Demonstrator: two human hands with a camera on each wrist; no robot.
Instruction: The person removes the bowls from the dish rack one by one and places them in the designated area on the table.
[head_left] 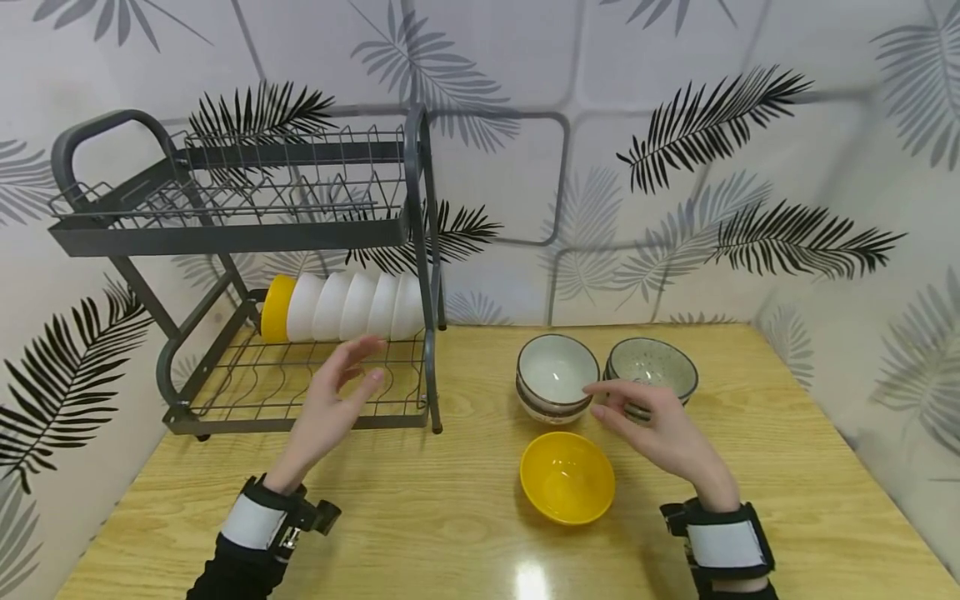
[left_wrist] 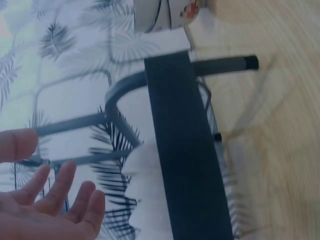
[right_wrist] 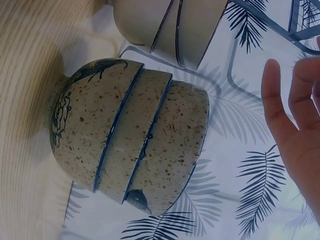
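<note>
The light wooden table [head_left: 787,467] carries every item and abuts a wall covered in palm-leaf-patterned wallpaper [head_left: 750,167]. On the left side of the table stands a dark grey two-tier metal dish rack [head_left: 225,233]. Its upper wire shelf holds nothing visible. Its lower wire shelf holds a row of bowls lying on their sides, rims toward the rack's right post: one yellow plastic bowl [head_left: 276,308] at the left end, followed by four white plastic bowls [head_left: 352,306] nested against it.

To the right of the rack, three groups of bowls sit upright on the table. A stack of white ceramic bowls with dark rim lines [head_left: 557,377] is nearest the rack. Just beside it, to the right, is a stack of three speckled grey ceramic bowls [head_left: 651,367] (the count is confirmed in the right wrist view). A single yellow plastic bowl [head_left: 567,477] stands alone in front of both stacks, apart from them.

The left hand [head_left: 330,404] hovers in front of the lower shelf, close to the white bowls, fingers extended and slightly spread, holding nothing. The right hand [head_left: 660,429] hovers above the table between the two ceramic stacks and the single yellow bowl, fingers relaxed and nearly straight, fingertips pointing toward the white ceramic stack, holding nothing. Each wrist bears a black-and-white strap.
</note>
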